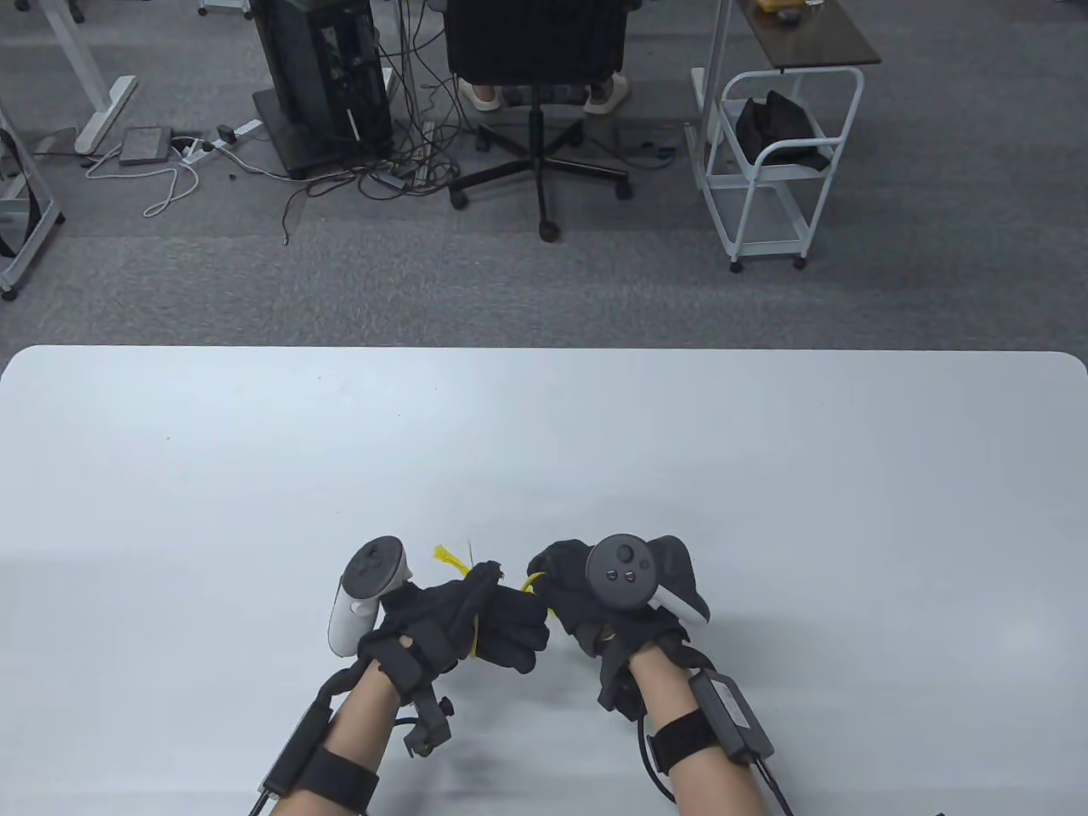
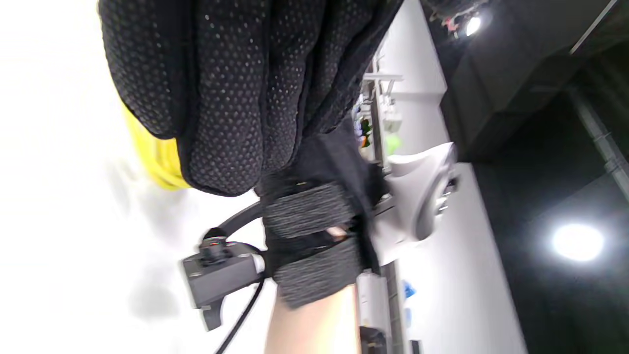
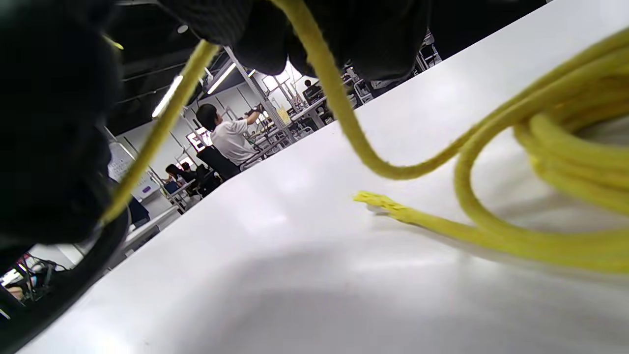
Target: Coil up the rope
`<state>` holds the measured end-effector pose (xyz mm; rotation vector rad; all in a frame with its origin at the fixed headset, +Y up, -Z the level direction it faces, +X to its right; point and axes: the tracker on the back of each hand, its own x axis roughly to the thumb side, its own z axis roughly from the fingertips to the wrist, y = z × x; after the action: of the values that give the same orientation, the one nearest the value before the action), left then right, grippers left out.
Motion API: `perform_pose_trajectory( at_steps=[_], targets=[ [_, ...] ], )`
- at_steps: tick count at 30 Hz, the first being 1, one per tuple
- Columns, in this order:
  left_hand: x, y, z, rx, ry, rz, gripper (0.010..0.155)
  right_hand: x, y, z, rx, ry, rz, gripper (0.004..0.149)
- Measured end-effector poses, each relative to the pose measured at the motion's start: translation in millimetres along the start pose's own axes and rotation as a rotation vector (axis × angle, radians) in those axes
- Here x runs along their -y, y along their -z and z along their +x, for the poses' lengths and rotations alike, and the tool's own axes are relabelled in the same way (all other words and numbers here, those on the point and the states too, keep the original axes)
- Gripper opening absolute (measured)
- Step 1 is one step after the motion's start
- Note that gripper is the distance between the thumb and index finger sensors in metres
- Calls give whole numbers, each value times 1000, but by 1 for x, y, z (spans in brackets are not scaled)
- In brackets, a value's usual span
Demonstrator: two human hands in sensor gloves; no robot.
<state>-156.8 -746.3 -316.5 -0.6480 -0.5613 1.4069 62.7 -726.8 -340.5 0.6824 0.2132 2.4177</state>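
**Yellow rope bunched between two gloved hands, loops at risk of slipping**

Table view: The yellow rope (image 1: 534,583) shows only in scraps, a short arc in the gap between the two hands and a frayed end (image 1: 450,558) sticking up behind the left hand (image 1: 476,616). That hand is curled into a fist around the bundle, with a yellow strand running down across its palm side. The right hand (image 1: 586,603) sits just beside it, knuckles up, fingers curled under and closed; what they pinch is hidden here. Both hands hover low at the near edge of the white worktop (image 1: 544,442). The likely failure, as I judge it, is the gathered turns springing apart if either hand eases off to regrip.

Left wrist view: The left hand's fingers (image 2: 231,98) are folded tight together, and several yellow turns (image 2: 157,157) bulge out below them. The bundle looks thick for one fist, so an outer turn could slide free.

Right wrist view: A strand (image 3: 339,113) drops from between the right hand's dark fingers (image 3: 373,39), which are narrowed onto it, then runs into a stack of loops (image 3: 565,142) lying on the worktop. A loose frayed tail (image 3: 388,206) rests apart from the stack; pulling the strand could, I think, drag those loops out of round or snag that tail.
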Motion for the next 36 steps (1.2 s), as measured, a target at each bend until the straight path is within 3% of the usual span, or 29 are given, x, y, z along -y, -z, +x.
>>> perform_pose_trajectory(
  at_steps=[9,13,15,19,24,27,36],
  targets=[
    [8,5,-11,-151,188,-32,72,-1,0,10,30,185,-30,39],
    [8,5,-18,-129,68,-8,74,-3,0,11,29,183,-41,39],
    [6,4,-21,-118,11,30,74,-5,0,12,53,238,-25,40],
    [0,1,-20,-129,129,101,75,-8,0,21,85,208,-28,41],
    [-2,-3,-18,-60,-9,192,78,-11,-1,33,142,165,-66,42],
    [-4,-6,-15,-57,87,249,77,-12,-3,38,162,64,-91,43],
    [-13,-15,-6,73,63,421,68,-27,-1,42,172,5,6,41]
  ],
)
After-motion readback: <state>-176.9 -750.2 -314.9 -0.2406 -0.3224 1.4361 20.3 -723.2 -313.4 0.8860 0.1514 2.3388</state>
